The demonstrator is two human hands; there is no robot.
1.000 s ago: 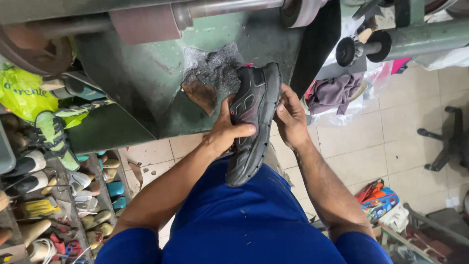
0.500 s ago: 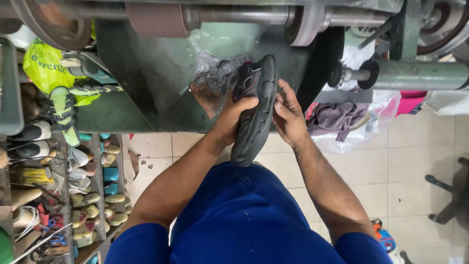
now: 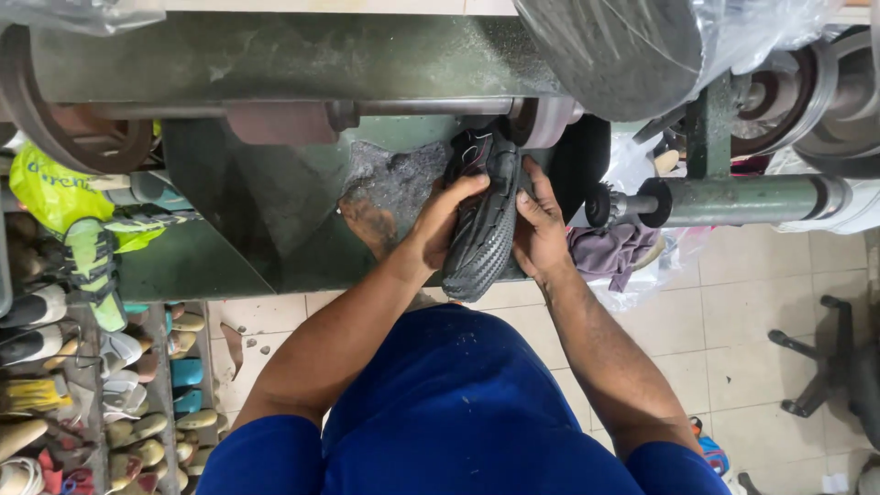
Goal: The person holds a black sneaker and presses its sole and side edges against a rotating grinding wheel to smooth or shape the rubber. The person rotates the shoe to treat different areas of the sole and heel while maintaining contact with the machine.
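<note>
A big green machine [image 3: 275, 229] with a spinning wheel [image 3: 548, 121] stands in front, and both hands, left [image 3: 438, 225] and right [image 3: 541, 229], are pressed around a black shoe [image 3: 481, 220], sole up, holding its toe at the wheel, so I think the rubbing step is on and calls for steady holding.

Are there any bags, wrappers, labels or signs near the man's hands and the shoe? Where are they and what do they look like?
Crinkled yellow-green plastic bag with printing: far left, beside the green machine, above the shoe racks.
Clear plastic sheeting: top right, draped over a big grey wheel.
No signs or screens in view.
Both hands, left hand and right hand, grip the black rubber-soled shoe, away from the bags.
</note>
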